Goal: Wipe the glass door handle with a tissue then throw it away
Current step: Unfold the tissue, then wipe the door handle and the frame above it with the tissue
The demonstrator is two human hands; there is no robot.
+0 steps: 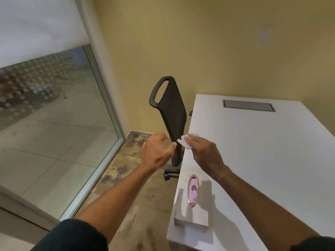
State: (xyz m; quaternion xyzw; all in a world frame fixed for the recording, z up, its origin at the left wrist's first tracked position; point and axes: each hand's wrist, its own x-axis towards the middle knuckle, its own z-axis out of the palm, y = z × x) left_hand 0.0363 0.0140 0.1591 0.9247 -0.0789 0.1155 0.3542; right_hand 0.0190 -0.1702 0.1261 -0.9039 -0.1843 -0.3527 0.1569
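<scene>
My right hand [203, 151] pinches a small white tissue [184, 143] above the left edge of the white table. My left hand [157, 151] hovers just left of it with fingers spread and the thumb tip close to the tissue, holding nothing. A grey tissue box [193, 212] with an oval metal-rimmed opening sits on the table's near left corner, below my right forearm. The glass panel [54, 124] with its metal frame fills the left side; no door handle is in view.
A dark office chair [172, 109] on castors stands between my hands and the yellow wall. The white table [262, 151] has a grey cable hatch [249, 105] at its far side. Mottled brown carpet lies below.
</scene>
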